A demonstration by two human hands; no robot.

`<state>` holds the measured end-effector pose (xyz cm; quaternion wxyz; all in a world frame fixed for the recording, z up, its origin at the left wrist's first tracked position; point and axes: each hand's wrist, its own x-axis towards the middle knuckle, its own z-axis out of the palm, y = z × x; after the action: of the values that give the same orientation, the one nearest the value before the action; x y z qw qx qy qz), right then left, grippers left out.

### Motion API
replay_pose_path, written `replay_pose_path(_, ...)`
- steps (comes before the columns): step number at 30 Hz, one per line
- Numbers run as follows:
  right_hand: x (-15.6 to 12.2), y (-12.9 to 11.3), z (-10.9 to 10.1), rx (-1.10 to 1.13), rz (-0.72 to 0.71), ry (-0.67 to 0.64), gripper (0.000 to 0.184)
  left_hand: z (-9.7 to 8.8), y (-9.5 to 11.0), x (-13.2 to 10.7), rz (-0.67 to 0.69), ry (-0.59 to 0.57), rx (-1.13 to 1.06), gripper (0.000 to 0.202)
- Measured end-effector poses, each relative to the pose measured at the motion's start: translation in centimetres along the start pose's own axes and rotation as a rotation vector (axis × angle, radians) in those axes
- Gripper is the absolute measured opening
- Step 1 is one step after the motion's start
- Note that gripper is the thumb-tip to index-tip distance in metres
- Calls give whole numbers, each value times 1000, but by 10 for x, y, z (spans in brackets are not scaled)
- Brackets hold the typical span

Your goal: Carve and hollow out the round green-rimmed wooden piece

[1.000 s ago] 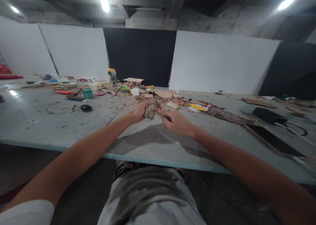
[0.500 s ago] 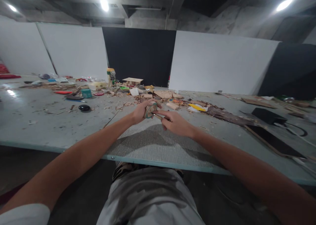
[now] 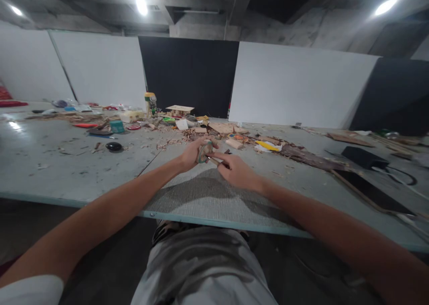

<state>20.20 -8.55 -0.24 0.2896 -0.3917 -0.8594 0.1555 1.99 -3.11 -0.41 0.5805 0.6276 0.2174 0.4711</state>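
Above the near middle of the table, my left hand [image 3: 191,156] is closed around a small round wooden piece [image 3: 203,155] with a green rim, held tilted up. My right hand [image 3: 238,171] grips a slim tool [image 3: 213,161] with a pale handle and a thin metal end. The tool's tip meets the face of the wooden piece, or lies very close to it. My right index finger stretches along toward that face. Whether the tool is a knife or a brush is too small to tell.
Wood chips and scraps lie behind my hands, with a small wood block [image 3: 234,143] among them. A black mouse-shaped object [image 3: 114,146] sits left. To the right are a yellow-handled item [image 3: 268,145], bark [image 3: 303,155], a black box [image 3: 361,157] and a phone-like slab [image 3: 372,192].
My right hand has shifted slightly, with the thumb lower on the tool. The round piece is turned a little in my left hand, which stays in nearly the same spot.
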Motion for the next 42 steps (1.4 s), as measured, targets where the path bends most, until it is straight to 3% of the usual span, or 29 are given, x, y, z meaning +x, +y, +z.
replay_pose_path(3, 1, -2, -3, 71, 57, -61, 58, 1, 1, 0, 0, 14, 23, 16)
replay_pose_path(7, 3, -1, -4, 8, 15, -2, 56, -2, 1, 4, -1, 18, -9, 19)
replay_pose_path(15, 4, 1, -3, 27, 6, -23, 56, -6, -1, 7, 30, 27, -9, 22)
replay_pose_path(32, 6, 5, 0, -51, -33, -42, 56, -6, -10, 5, 36, -14, 190, 22)
replay_pose_path(42, -2, 1, 6, -6, -104, 33, 49, 12, 4, -2, -55, 98, -107, 17)
